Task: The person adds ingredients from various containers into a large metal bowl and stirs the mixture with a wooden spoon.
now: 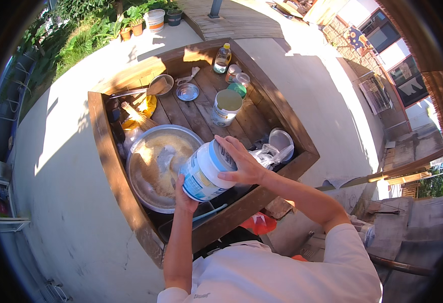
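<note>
Both hands are on a large white-and-blue plastic canister (pixel 205 178), held tilted over the right edge of a wide metal basin (pixel 136 189). My left hand (pixel 186 195) grips its lower side. My right hand (pixel 240 159) lies over its grey-blue lid, fingers spread across the top and side. In the basin is tan granular or powdery material (pixel 155 155) with a whiter patch; a pale, shiny utensil seems to lie in it, partly hidden by the canister. Behind the canister stands another white tub (pixel 227 108) on wooden boards. The lid looks seated on the held canister.
A wooden frame (pixel 109 159) surrounds the work area. Inside are a straw brush (pixel 140 115), a small pot (pixel 162 84), a metal dish (pixel 187 92), a yellow-capped bottle (pixel 222 58), small jars (pixel 233 73), a green lid (pixel 237 89), and a round container with clear plastic (pixel 281 142) at right.
</note>
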Action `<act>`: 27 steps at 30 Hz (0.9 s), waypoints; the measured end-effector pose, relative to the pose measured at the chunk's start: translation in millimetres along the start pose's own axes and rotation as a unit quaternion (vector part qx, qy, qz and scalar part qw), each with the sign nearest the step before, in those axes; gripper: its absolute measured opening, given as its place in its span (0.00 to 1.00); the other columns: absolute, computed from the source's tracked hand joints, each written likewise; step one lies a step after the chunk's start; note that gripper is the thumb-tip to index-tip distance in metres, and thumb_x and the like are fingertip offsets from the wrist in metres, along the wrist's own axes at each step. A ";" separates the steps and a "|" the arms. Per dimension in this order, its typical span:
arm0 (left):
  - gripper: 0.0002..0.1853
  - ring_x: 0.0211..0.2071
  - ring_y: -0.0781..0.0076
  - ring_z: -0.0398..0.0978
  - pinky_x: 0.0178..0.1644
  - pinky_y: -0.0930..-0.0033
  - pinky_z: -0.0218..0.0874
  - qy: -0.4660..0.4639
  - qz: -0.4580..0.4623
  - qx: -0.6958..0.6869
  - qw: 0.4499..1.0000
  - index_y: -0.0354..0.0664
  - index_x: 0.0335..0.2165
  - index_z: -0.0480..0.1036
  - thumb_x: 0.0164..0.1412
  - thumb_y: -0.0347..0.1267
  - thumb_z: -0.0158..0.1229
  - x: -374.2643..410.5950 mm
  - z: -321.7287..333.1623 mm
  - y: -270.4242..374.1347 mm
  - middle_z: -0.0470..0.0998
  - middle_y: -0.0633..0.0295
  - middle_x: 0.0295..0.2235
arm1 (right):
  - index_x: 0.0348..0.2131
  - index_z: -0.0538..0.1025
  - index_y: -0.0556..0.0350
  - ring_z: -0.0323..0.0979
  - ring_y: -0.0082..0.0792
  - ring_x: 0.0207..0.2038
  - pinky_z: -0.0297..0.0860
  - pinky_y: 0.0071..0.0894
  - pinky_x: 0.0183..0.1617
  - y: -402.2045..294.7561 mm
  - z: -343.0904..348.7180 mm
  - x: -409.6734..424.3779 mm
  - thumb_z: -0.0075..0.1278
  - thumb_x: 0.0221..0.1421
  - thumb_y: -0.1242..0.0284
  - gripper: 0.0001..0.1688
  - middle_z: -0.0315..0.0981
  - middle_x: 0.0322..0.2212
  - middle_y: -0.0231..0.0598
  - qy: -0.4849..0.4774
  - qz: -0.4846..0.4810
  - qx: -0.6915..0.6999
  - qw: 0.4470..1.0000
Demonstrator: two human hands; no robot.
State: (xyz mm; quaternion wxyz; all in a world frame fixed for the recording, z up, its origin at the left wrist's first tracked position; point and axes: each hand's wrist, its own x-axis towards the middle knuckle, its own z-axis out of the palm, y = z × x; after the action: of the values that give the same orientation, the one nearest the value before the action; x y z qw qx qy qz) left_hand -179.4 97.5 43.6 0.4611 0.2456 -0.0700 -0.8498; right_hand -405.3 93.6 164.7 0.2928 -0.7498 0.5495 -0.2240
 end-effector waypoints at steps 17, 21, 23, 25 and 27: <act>0.33 0.51 0.63 0.70 0.56 0.59 0.63 -0.022 0.132 0.000 0.991 0.41 0.53 0.60 0.65 0.56 0.47 63.7 44.2 -14.8 0.70 0.56 0.49 | 0.65 0.53 0.58 0.60 0.44 0.60 0.55 0.40 0.63 14.7 -43.5 18.8 0.56 0.45 0.47 0.57 0.60 0.57 0.54 0.081 0.272 0.297 0.912; 0.11 0.36 0.70 0.75 0.42 0.65 0.71 0.015 0.036 0.051 0.998 0.43 0.40 0.69 0.67 0.39 0.51 85.9 14.0 -29.4 0.75 0.62 0.34 | 0.64 0.56 0.58 0.61 0.46 0.59 0.57 0.40 0.62 36.8 -75.7 25.9 0.57 0.44 0.47 0.57 0.61 0.57 0.56 0.099 0.255 0.208 0.939; 0.04 0.27 0.77 0.72 0.29 0.72 0.67 0.067 0.010 0.060 0.996 0.44 0.33 0.69 0.64 0.30 0.56 82.6 27.3 -35.7 0.73 0.65 0.27 | 0.64 0.56 0.58 0.62 0.47 0.59 0.58 0.41 0.62 52.0 -93.4 29.3 0.57 0.43 0.47 0.57 0.61 0.56 0.57 0.096 0.263 0.159 0.947; 0.05 0.26 0.78 0.70 0.28 0.73 0.65 0.092 0.018 0.089 0.992 0.44 0.32 0.69 0.64 0.32 0.56 75.5 24.6 -30.7 0.72 0.66 0.27 | 0.64 0.57 0.57 0.63 0.50 0.58 0.59 0.43 0.61 67.3 -112.5 31.6 0.57 0.43 0.45 0.58 0.62 0.56 0.58 0.087 0.279 0.105 0.951; 0.07 0.25 0.79 0.68 0.26 0.76 0.61 0.105 0.037 0.153 0.982 0.45 0.32 0.70 0.65 0.34 0.56 61.8 15.2 -18.4 0.72 0.67 0.27 | 0.65 0.56 0.53 0.61 0.53 0.59 0.60 0.46 0.61 100.2 -127.5 34.9 0.58 0.41 0.44 0.59 0.60 0.56 0.59 0.109 0.273 -0.021 0.956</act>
State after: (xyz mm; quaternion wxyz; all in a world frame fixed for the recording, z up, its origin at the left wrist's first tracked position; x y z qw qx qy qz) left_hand -228.6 55.7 28.7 0.4544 0.3984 -0.1595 -0.7806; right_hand -548.2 13.1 189.4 0.2656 -0.5486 0.7660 -0.2045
